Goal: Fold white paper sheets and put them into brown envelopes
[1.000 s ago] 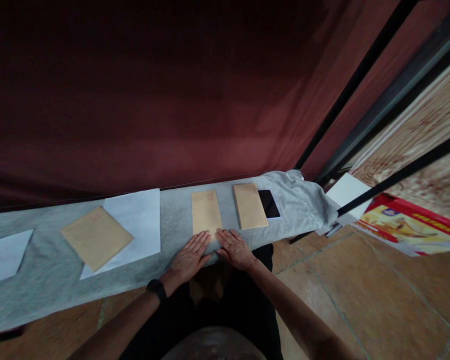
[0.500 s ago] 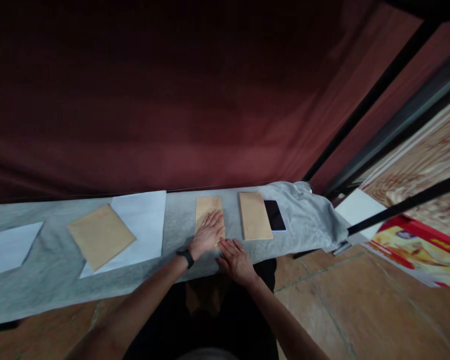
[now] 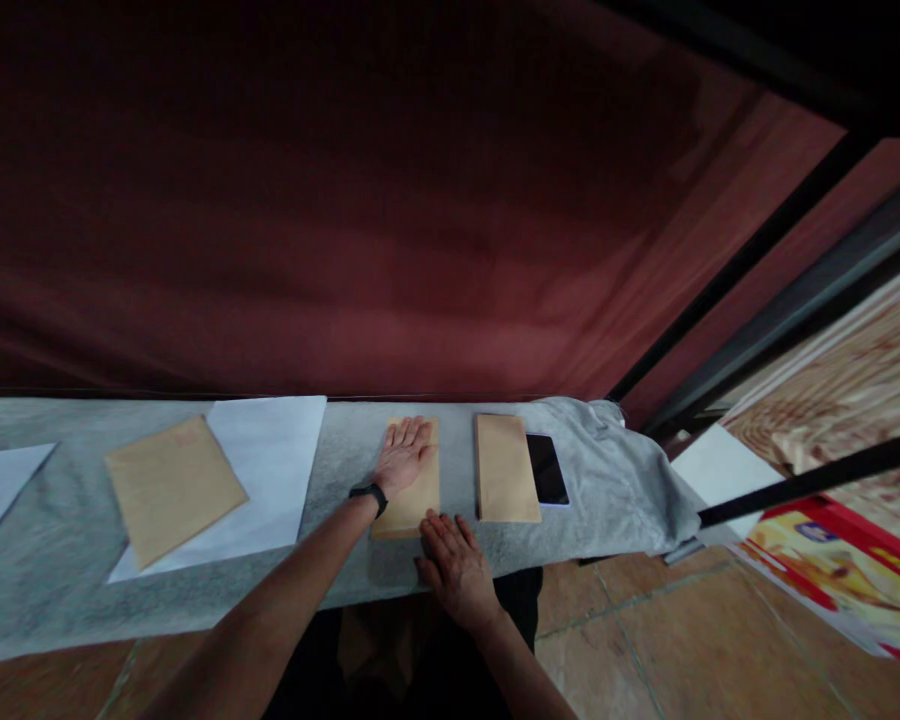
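Flat on the grey cloth lies a brown paper envelope [image 3: 418, 495], upright to me, right in front of my body. My left hand [image 3: 403, 455], with a black band on its wrist, rests open on the envelope's upper part, fingers stretched out. My right hand [image 3: 456, 565] is open too, palm down, its fingertips at the envelope's lower right corner. To the right sits a stack of brown envelopes [image 3: 507, 468], apart from both hands. A dark-screened phone [image 3: 547, 468] lies partly under that stack's right edge.
A larger brown envelope [image 3: 174, 490] lies over white paper sheets [image 3: 270, 480] on the left. Another white sheet [image 3: 4, 485] is at the far left. The grey cloth [image 3: 345, 560] covers a narrow table before a red curtain [image 3: 390, 300]. Black poles and a printed box [image 3: 840, 570] stand right.
My left hand has slid up and left along the envelope, baring more of its lower part. My right hand stays near the lower corner. The view has tilted slightly.
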Demonstrator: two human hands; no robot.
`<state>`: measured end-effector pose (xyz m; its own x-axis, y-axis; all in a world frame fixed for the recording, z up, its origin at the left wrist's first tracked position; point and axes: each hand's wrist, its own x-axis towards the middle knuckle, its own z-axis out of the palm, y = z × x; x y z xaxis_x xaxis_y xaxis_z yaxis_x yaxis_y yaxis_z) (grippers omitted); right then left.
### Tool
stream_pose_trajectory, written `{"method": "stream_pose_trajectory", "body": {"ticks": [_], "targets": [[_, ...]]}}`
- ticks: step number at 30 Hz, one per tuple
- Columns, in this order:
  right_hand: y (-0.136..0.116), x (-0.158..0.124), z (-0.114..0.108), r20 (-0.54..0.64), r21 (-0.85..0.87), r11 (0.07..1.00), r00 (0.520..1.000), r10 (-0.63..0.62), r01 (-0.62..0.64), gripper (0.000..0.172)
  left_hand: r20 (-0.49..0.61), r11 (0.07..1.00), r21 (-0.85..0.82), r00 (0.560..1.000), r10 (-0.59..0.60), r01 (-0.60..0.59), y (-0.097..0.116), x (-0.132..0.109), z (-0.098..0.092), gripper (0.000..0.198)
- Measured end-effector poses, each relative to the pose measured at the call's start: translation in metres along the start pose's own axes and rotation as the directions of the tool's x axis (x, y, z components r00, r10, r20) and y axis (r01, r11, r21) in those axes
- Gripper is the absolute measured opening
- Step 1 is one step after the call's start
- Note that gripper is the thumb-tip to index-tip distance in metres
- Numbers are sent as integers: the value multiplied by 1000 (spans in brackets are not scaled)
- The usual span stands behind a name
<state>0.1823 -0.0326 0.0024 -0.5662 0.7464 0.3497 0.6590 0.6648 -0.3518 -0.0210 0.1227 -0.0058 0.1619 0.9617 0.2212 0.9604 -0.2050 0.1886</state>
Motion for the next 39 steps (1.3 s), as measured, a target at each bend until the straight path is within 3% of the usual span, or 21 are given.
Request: {"method": "stream_pose_trajectory", "body": {"ticks": [4,10,13,16,20,25,31,39], "targets": [[1,-1,4,10,11,1000,1000,2,-3,52,-5,989,-47,990,138,-138,6,-27,2,56],[3,-1,7,2,45,999,1000,20,-20,49,-6,956,-74,959,283,-283,11,-98,-12,57],[4,-2,8,-5,33,999,1000,10,-10,49,-5,943,-79,946,323,-322,8,-130,-19,58],[5,-3,12,-27,18,1000,1000,4,-3,49,-25,954,-94,958,285,-286,6,-149,-21,58],[5,-5,14,-53,-4,1000,999,7,-7,50,-46,970,-131,979,201,-205,5,-155,-23,47],[5,-1,13,-56,34,999,998,31,-30,45,-30,966,-156,979,203,-206,2,-151,-31,39],[2,22,10,-53,35,978,977,206,-204,24,-87,963,-215,986,145,-161,4,-149,-37,37],[-9,38,13,-139,-57,940,935,328,-338,24,-116,967,-231,990,81,-106,8,-147,-37,37]]}}
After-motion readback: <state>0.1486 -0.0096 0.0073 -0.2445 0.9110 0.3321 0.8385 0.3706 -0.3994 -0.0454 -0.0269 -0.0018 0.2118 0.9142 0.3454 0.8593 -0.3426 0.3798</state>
